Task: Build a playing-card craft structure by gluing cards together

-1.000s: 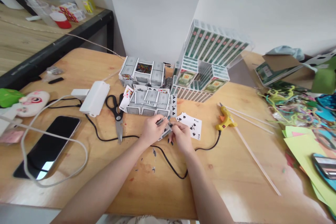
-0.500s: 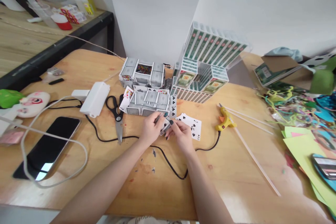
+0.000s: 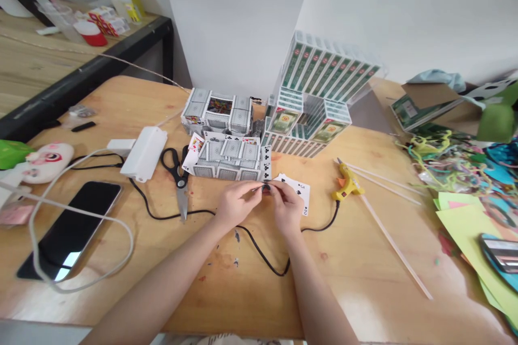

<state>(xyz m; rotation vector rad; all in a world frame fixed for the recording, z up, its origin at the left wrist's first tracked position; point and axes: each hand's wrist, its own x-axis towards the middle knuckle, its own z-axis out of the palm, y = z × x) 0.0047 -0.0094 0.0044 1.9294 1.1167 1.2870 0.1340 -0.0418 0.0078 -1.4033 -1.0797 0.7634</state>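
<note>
Left hand (image 3: 238, 206) and right hand (image 3: 288, 207) drawn closer together, both pinching a playing card (image 3: 259, 188) now almost hidden between their fingertips, just in front of the card-covered structure (image 3: 227, 160), loose spade cards (image 3: 301, 188) partly behind the right hand, yellow glue gun (image 3: 347, 188) farther right on the counter (image 3: 356, 272)

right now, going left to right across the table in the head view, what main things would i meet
Phone, white box, scissors, left hand, right hand, glue gun, yellow paper.
</note>
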